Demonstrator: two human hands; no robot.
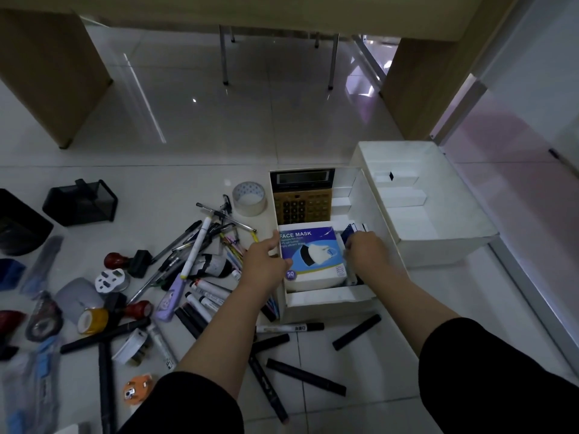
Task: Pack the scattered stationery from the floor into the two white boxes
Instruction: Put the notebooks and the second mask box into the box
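Far white box [438,233]: yours to fill, nearly bare. Near white box [329,303]: calculator [302,198], face-mask carton [313,258]. Your left hand [266,261] grips the carton's edge; right hand [366,250] pinches something dark beside it. Pens [200,245], tape roll [249,198]: floor, mostly unpacked.

The two boxes [416,195] are white. The face mask box [313,255] is white and blue, with a white and black mask picture. The calculator [302,200] is gold with dark keys and a black top. The floor [219,120] is shiny white tile. One tape roll [249,198] is pale with dots. Another tape roll [92,321] is yellow. Many markers [305,376] are black. The sleeves [501,380] are black.
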